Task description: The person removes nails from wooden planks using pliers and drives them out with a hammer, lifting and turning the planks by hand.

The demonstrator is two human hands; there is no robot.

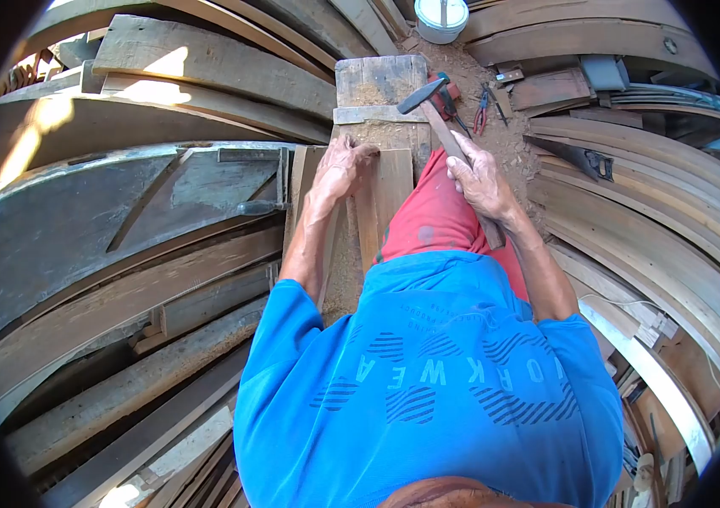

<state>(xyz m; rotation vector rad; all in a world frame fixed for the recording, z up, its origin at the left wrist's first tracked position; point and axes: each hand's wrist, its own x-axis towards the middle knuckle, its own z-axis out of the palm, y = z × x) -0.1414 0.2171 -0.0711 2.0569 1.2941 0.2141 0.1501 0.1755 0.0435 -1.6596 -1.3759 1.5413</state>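
Observation:
My right hand is closed around the wooden handle of a hammer. The hammer's dark metal head points up and away from me, above my red-trousered leg. My left hand lies at the far end of a wooden board, its fingers curled over the edge; anything small under the fingertips is hidden. Another flat board lies just right of it. Both rest on a worn wooden bench strewn with sawdust, with a crosspiece just beyond my left hand.
A clamp handle juts out at the left beside a grey panel. Red-handled pliers lie on the sawdust floor near a white bucket. A handsaw sits on planks at the right. Stacked planks line both sides.

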